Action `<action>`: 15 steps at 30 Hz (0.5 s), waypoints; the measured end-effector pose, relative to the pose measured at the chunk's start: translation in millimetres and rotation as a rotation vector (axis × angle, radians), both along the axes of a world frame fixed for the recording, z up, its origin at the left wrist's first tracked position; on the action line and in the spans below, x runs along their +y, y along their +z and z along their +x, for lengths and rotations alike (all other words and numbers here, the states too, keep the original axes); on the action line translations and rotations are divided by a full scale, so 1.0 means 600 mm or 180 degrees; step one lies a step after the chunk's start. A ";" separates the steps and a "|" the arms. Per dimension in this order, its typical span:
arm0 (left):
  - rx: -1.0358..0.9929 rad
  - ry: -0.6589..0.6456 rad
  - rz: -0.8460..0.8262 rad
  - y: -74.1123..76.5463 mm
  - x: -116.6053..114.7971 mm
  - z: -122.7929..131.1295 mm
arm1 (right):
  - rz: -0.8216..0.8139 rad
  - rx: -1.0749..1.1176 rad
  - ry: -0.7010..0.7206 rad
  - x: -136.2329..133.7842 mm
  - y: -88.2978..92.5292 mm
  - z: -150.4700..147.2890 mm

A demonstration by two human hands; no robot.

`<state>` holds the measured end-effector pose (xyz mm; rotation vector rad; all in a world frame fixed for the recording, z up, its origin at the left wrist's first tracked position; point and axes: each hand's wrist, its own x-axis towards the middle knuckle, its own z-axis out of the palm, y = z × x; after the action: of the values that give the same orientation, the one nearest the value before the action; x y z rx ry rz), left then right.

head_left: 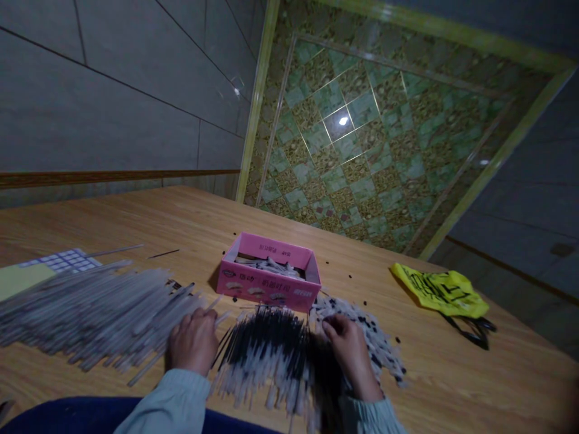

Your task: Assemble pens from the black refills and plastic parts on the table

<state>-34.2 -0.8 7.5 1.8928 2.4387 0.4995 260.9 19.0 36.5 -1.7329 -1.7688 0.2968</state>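
Likely light, stiff, slippery: thin black-cored plastic refills (271,343), best pinched mid-shaft. Grip of left hand (194,343) pressed round slim clear plastic tube (147,369); grip of right hand (346,349) curled — contents unclear.

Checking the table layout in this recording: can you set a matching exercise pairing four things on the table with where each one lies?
Things:
1. pink box
2. yellow bag
3. pile of clear tubes
4. pile of black refills

Places:
A. between the left hand and the right hand
B. towards the right side of the table, apart from the piles
C. spread out to the left of the left hand
D. behind the piles, in the middle of the table

Pairs: 1-D, 2-B, 3-C, 4-A
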 end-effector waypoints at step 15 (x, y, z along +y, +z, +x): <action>-0.0165 -0.0084 -0.0134 -0.005 0.004 -0.010 | -0.1139 -0.0978 -0.0067 -0.049 -0.029 0.030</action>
<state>-40.1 1.7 4.4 1.8691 2.3697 0.4858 278.9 -10.4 19.2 -2.1421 -2.0063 0.3724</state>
